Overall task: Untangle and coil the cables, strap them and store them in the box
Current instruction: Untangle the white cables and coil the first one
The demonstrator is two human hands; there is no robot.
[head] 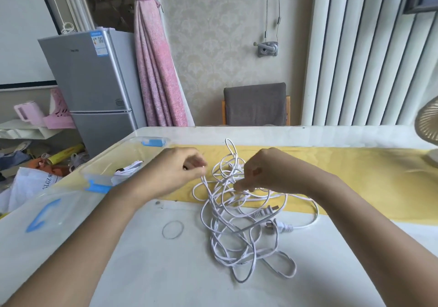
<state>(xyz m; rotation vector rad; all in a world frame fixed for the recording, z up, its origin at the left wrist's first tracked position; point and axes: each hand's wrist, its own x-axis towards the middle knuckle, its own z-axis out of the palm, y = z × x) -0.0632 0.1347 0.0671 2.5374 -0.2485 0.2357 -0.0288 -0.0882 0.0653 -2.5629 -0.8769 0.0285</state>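
Two hands working one tangle | box [123, 151] sitting open at left; handy for storing | left hand [175, 174] pinching one strand, pulling it clear | rubber band [173, 229] lying close for strapping | cables [227, 214] lying knotted on table [166, 271] | right hand [267, 174] curling fingers, pinching loops; steadying them

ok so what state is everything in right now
cables, tangled, loose pile on the table
left hand, pinches a strand of the cables
right hand, pinches strands of the cables
rubber band, lying free, unused
box, open, lid off
stored cable, bundled inside the box
lid, flat on the table beside the box
fridge, doors shut
curtain, tied back
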